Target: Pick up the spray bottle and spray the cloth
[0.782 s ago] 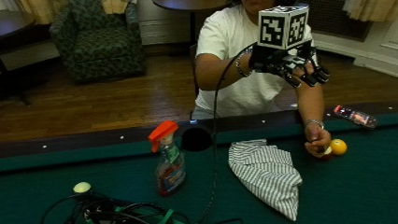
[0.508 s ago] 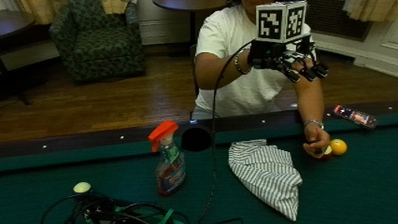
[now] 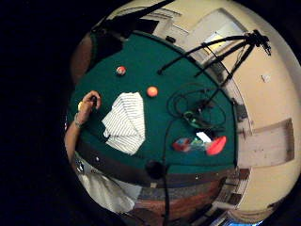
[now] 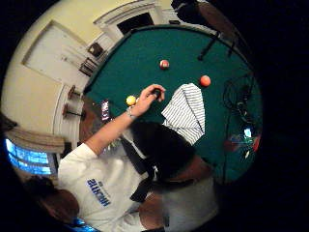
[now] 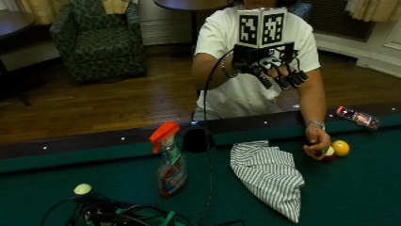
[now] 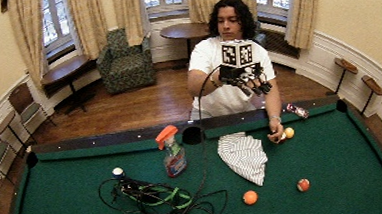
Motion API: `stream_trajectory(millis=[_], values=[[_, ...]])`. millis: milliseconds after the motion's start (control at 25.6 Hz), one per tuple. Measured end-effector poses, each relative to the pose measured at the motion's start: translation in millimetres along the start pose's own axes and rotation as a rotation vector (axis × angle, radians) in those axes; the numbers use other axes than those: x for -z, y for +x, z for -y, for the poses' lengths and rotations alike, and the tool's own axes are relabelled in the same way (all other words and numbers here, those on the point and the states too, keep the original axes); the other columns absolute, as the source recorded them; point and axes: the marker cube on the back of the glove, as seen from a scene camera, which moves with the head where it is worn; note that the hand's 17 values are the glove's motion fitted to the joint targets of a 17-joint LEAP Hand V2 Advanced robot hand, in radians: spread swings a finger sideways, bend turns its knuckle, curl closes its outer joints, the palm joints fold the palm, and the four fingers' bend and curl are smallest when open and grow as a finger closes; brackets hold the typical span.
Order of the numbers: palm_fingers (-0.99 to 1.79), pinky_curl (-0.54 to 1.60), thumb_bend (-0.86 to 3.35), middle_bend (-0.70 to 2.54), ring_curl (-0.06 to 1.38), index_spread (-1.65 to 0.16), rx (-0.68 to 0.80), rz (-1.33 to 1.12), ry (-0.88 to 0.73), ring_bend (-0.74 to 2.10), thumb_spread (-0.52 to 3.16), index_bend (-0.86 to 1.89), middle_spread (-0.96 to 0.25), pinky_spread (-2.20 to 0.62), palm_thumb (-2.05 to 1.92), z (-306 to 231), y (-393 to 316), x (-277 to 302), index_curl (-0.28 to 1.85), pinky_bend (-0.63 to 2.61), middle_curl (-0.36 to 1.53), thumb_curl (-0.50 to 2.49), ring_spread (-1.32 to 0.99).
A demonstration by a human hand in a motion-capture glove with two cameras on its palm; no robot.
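Gloved right hand (image 5: 270,66) raised at chest, fingers loosely spread, empty | spray bottle (image 5: 170,161) upright near table's near edge, below, toward its own side | cloth (image 5: 268,175) beside.

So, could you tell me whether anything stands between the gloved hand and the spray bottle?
Nothing visible does. The gloved right hand is raised at chest height, and the spray bottle stands upright on the pool table, beside the striped cloth.

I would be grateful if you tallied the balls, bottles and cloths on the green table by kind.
Billiard balls: 5 (pale ball, orange ball, red-and-white ball, yellow ball, one under the bare hand)
Clear plastic spray bottle with orange trigger: 1
Striped cloth: 1
Total: 7
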Motion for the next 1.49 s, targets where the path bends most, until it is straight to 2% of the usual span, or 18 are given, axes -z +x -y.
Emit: stream_trajectory(millis=[430, 665, 1095, 1290, 1486], values=[[0.49, 0.27, -0.02, 0.18, 0.23, -0.46, -0.177, 0.010, 0.017, 0.31, 1.03, 0.16, -0.10, 0.21, 0.28, -54, 69, -7, 0.26, 0.36, 0.24, 0.21, -0.07], [0.50, 0.29, -0.02, 0.18, 0.25, -0.46, -0.309, 0.108, 0.001, 0.32, 1.05, 0.16, -0.09, 0.21, 0.28, -86, 107, -7, 0.26, 0.35, 0.26, 0.23, -0.07], [0.51, 0.31, -0.02, 0.18, 0.28, -0.46, -0.300, 0.271, 0.057, 0.35, 1.07, 0.15, -0.09, 0.21, 0.30, -131, 169, -23, 0.27, 0.34, 0.28, 0.25, -0.07], [0.52, 0.31, -0.01, 0.18, 0.29, -0.46, -0.289, 0.303, 0.188, 0.37, 1.08, 0.14, -0.09, 0.21, 0.34, -149, 196, -41, 0.27, 0.33, 0.28, 0.26, -0.08], [0.55, 0.32, 0.02, 0.18, 0.30, -0.45, -0.378, 0.442, 0.271, 0.39, 1.11, 0.14, -0.10, 0.20, 0.44, -172, 213, -54, 0.26, 0.32, 0.29, 0.29, -0.09]])
